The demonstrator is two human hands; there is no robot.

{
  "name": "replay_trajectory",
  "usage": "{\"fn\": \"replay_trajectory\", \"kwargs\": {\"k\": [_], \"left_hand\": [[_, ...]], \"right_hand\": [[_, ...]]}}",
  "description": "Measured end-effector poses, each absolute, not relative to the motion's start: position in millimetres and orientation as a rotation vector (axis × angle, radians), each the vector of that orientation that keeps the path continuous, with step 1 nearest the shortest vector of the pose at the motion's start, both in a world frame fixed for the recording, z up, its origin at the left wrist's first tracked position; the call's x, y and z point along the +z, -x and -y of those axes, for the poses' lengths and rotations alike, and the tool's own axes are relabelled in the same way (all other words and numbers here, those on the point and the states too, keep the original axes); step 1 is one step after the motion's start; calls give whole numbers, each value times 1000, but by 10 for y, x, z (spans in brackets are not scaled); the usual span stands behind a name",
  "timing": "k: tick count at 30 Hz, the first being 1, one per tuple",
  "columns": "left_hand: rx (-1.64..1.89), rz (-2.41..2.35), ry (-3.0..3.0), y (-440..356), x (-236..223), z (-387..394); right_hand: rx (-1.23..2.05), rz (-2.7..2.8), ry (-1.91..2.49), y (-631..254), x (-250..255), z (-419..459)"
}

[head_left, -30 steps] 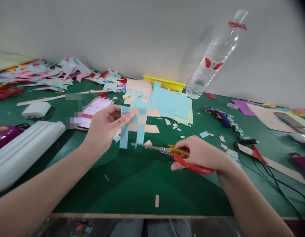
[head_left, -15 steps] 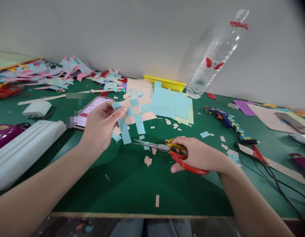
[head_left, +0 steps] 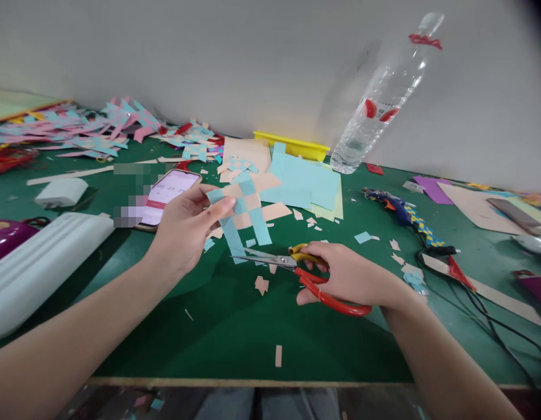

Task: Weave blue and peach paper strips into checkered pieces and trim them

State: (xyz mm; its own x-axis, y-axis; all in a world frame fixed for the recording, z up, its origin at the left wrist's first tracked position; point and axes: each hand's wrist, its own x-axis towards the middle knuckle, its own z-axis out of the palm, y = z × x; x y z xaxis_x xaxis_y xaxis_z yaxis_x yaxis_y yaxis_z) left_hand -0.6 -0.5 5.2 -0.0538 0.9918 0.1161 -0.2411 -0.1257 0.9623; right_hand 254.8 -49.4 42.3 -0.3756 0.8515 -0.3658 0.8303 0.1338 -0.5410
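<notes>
My left hand (head_left: 185, 227) pinches a woven paper piece (head_left: 252, 202) of light blue and peach strips between thumb and fingers. Two blue strip ends hang down from it. My right hand (head_left: 347, 274) is wrapped round scissors (head_left: 288, 262) with red and yellow handles, its fingers through the loops. The blades point left and are parted, lying at the lower end of the nearer blue strip. Whether paper sits between the blades I cannot tell. Small peach and blue scraps (head_left: 262, 285) lie on the green table (head_left: 235, 344) below.
Behind are blue paper sheets (head_left: 292, 182), a yellow tray (head_left: 292, 146) and a leaning plastic bottle (head_left: 366, 111). A phone (head_left: 172, 192) and a white charger (head_left: 61, 192) lie left, near a long white case (head_left: 47, 262). Black cables (head_left: 484, 315) run at right. Paper strips (head_left: 78, 128) heap at far left.
My left hand has brought the woven paper right and slightly down, toward the scissors. The scissors have shifted a little left, and their blades now meet the hanging strip's end.
</notes>
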Motion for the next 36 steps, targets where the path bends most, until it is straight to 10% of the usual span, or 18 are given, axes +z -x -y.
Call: {"fn": "replay_trajectory", "kwargs": {"k": [36], "left_hand": [[1600,-1008,-1070,39,64,-46]], "right_hand": [[1074,2408,1770,-2724,407,453]]}}
